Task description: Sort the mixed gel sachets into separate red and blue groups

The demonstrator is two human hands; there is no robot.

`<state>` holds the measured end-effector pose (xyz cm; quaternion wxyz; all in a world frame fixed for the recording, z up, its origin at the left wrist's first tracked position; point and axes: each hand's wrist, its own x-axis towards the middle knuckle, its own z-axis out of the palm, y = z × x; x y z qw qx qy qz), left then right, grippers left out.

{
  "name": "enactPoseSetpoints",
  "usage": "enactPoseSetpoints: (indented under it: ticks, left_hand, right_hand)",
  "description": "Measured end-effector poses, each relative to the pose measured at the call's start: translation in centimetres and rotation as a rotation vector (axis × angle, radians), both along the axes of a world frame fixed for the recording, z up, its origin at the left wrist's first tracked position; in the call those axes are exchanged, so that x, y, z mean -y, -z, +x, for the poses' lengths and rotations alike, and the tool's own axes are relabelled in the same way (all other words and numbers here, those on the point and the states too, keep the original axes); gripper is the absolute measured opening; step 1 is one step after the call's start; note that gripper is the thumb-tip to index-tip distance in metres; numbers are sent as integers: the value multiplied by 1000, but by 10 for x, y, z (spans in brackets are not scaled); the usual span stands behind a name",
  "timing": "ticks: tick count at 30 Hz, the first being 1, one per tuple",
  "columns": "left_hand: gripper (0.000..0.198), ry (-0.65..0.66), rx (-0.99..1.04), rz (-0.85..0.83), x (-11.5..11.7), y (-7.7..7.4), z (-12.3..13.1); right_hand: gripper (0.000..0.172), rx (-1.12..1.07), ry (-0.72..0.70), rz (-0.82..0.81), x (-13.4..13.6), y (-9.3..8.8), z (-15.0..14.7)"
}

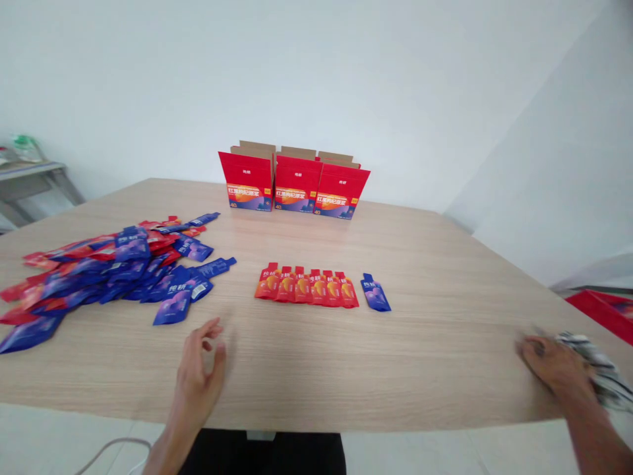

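Observation:
My left hand point(200, 363) hovers over the near edge of the table, fingers loosely curved and apart, with nothing in it. Just beyond it lies a blue pouch point(173, 303) at the edge of a heap of red and blue pouches point(109, 264). Far to the right, my right hand point(554, 363) is low at the table, beside a striped cloth point(601, 373). Motion smears its fingers, so any hold is unclear. In the middle, several red pouches point(301, 287) lie overlapping in a row, and one blue pouch point(376, 293) lies apart at their right.
Three red boxes point(297, 188) with raised flaps stand side by side at the back of the wooden table point(435, 264), near the white wall. A red box-like item point(603, 313) shows at the right edge. A side table point(34, 171) stands at far left.

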<state>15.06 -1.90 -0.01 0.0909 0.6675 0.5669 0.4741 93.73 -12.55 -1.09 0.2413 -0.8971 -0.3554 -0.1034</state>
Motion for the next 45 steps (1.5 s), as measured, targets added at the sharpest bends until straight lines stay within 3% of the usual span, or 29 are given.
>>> enactPoseSetpoints:
  ticks: [4, 6, 9, 13, 16, 18, 20, 22, 24, 27, 29, 32, 35, 38, 41, 45]
  left_hand:
    - [44, -314, -197, 55, -18, -20, -80]
    - [49, -508, -291, 41, -27, -24, -119]
    - [64, -781, -305, -71, -44, -23, -171]
    - [78, -839, -244, -152, -74, -28, -220]
    - [72, -905, -173, -264, -92, -45, -232]
    - [66, -889, -209, -356, -94, -56, -223]
    - [54, -730, -291, -395, -89, -61, -200]
    - [49, -524, -343, -425, -79, -58, -168]
    - [56, -413, -376, -464, -71, -50, -133]
    - [67, -396, -423, -526, -69, -40, -91]
    - [68, -432, -403, -574, -75, -37, -78]
    - [59, -466, -317, -628, -86, -35, -76]
    - [36, -470, -195, -613, -89, -35, -82]
    - [18, -445, -53, -565, -78, -34, -76]
    - [20, -313, 91, -470, -53, -33, -45]
    - [38, 71, 286, -426, -4, -33, 32]
  right_hand:
    - [12, 190, -155, 166, -3, 13, 0]
    - [13, 301, -254, 252, -12, 15, -23]
    - [12, 361, -367, 249, -31, 8, -73]
    - [19, 361, -509, 183, -59, -7, -138]
    - [22, 313, -582, 170, -75, -14, -175]
    - [24, 298, -612, 194, -82, -16, -194]
    - [26, 305, -657, 225, -88, -17, -210]
    - [26, 314, -712, 239, -93, -17, -223]
    - [26, 310, -732, 239, -95, -18, -234]
    - [26, 306, -732, 242, -95, -23, -251]
    - [25, 344, -787, 306, -93, -27, -267]
    - [24, 399, -906, 447, -88, -33, -297]
    - [27, 336, -1012, 535, -81, -38, -339]
    - [26, 51, -1143, 526, -69, -41, -394]
    - [21, -480, -1112, 389, -60, -43, -451]
    - [59, -1104, -1090, 197, -63, -44, -497]
